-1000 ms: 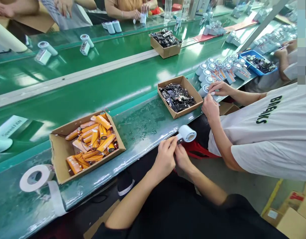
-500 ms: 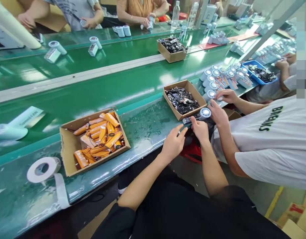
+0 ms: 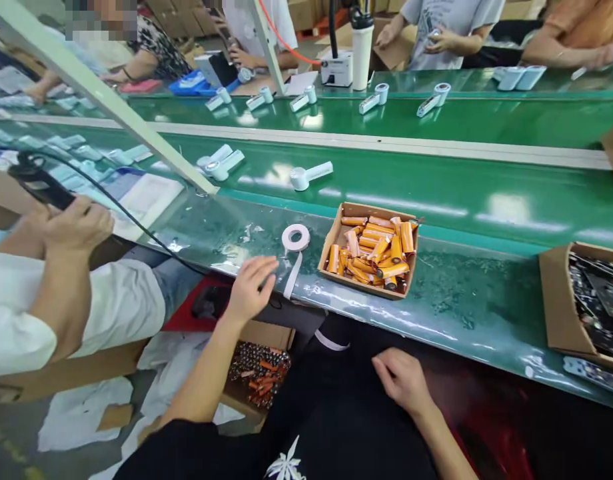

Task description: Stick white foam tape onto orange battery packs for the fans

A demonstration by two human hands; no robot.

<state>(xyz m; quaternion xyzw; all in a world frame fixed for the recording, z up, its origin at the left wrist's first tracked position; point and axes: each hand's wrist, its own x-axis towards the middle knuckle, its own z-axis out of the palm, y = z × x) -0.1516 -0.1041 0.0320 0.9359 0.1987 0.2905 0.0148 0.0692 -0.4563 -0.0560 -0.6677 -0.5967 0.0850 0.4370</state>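
Fingers apart and holding nothing, my left hand (image 3: 251, 288) is at the bench's front edge, just left of the roll of white tape (image 3: 295, 238). The roll lies flat, its loose strip (image 3: 293, 275) hanging toward the edge. To its right stands a cardboard box (image 3: 327, 250) of orange-wrapped battery cells (image 3: 379, 247). My right hand (image 3: 401, 380) is curled over my lap, below the bench edge; its fingers are folded in and nothing shows in them.
Light blue fan bodies (image 3: 311, 175) lie on the green belt (image 3: 436, 190). A box of black parts (image 3: 556, 300) stands at the right. On the left, a person's hand (image 3: 79, 223) grips a black corded tool (image 3: 41, 183). Below is a box of small parts (image 3: 261, 373).
The view has swung left. My left hand has moved from beside the black parts box to near the tape. My right hand has left the fan by that box and drawn back over my lap.
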